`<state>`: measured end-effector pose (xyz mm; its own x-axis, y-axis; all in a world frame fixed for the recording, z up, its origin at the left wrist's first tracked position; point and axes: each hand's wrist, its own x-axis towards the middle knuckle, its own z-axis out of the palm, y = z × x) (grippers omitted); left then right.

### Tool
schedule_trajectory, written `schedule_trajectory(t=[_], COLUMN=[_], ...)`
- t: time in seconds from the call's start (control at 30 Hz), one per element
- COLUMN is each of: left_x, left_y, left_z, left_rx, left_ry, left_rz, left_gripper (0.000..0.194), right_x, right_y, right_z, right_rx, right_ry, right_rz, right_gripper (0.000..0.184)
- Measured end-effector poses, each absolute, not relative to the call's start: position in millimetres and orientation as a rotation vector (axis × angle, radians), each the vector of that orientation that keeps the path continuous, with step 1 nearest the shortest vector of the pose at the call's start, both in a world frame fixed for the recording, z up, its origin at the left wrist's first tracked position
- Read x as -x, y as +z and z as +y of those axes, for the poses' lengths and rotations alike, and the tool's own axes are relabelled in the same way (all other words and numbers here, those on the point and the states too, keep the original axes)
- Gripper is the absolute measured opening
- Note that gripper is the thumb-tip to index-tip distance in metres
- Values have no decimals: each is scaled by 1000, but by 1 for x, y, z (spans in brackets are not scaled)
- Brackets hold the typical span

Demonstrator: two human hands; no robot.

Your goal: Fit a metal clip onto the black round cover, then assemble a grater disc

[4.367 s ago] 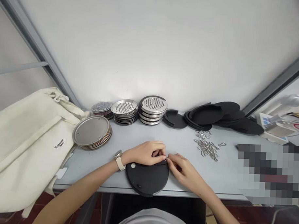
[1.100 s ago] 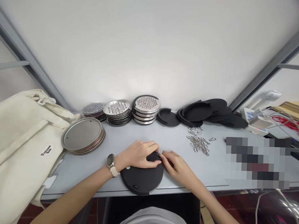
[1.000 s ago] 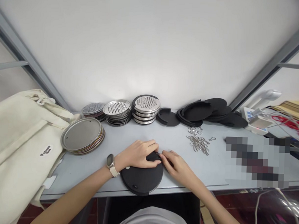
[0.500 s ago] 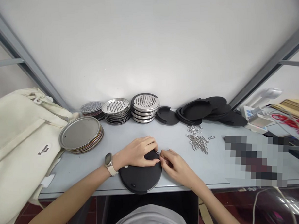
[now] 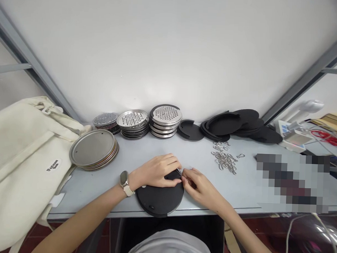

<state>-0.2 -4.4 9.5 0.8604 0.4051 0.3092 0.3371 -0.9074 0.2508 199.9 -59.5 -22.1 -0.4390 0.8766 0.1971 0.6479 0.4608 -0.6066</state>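
A round black disc (image 5: 160, 200) lies at the table's front edge, with a small dark slot near its lower left rim. My left hand (image 5: 161, 171), with a watch on the wrist, rests over its upper part, thumb and fingers curled on it. At the disc's right rim my right hand (image 5: 195, 184) pinches a small metal carabiner clip (image 5: 179, 172), mostly covered by my fingertips. Both hands nearly meet there. Whether the clip passes through the disc cannot be seen. Several loose carabiner clips (image 5: 224, 161) lie in a pile to the right.
Along the wall stand a stack of grey metal discs (image 5: 93, 148), stacked perforated grater discs (image 5: 132, 119), more grater discs in black holders (image 5: 167, 115), and black discs (image 5: 226, 123). A cream bag (image 5: 26, 165) leans at left. A white device (image 5: 291, 136) sits at right.
The camera view has shifted slightly, so everything appears a little further right. Both hands keep nearly the same pose at the disc's rim, with only slight finger motion.
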Motion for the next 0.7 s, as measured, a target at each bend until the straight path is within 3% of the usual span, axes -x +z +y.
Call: schedule_trajectory(t=[0.43, 0.7], left_x=[2, 1], left_y=[10, 10], left_z=[-4, -4], left_rx=[-2572, -2390], left_ry=[570, 553], left_rz=[620, 658], left_gripper=[17, 22], right_x=[-200, -201], right_y=[-22, -22], right_z=[-59, -59], right_rx=[1268, 1275], right_ry=[606, 614], right_rz=[-2234, -2230], right_gripper=[24, 26])
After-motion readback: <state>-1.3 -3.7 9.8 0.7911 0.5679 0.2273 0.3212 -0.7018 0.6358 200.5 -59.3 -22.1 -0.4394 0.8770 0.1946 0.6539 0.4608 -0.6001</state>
